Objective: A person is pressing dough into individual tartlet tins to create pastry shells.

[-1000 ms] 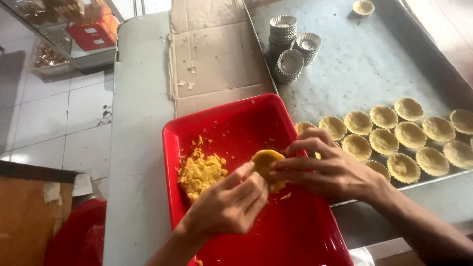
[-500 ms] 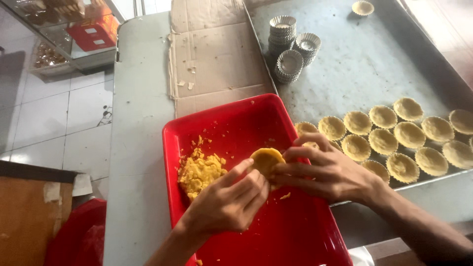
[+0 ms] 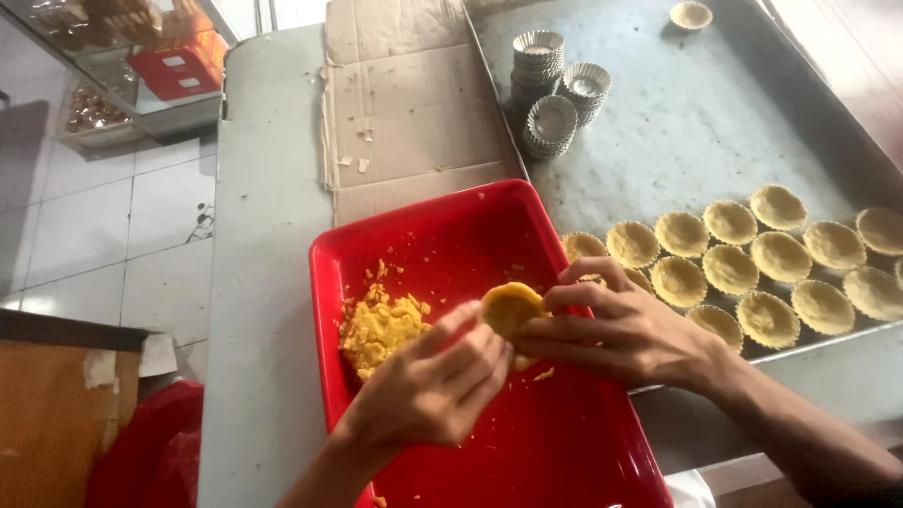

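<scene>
While cupped together over the red tray [image 3: 602,470], left hand [image 3: 428,390] and right hand [image 3: 625,329] both closed on a yellow dough disc [image 3: 510,309], fingers pinching its rim, apparently to press it into shape. Loose dough [image 3: 378,327] heaped just left, within reach. Lined tart shells [image 3: 752,259] ranked on the metal sheet [image 3: 696,122] beyond, empty moulds [image 3: 555,89] stacked farther off. Compared with a second ago, disc lifted slightly and turned flatter toward the camera.

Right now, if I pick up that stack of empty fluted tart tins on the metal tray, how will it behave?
The tin stack looks thin-walled, so probably light. It stands tall and narrow, so a sideways push would likely tip it. The tins sit nested, so lifting the top may drag others along or leave them behind on the baking tray.
</scene>
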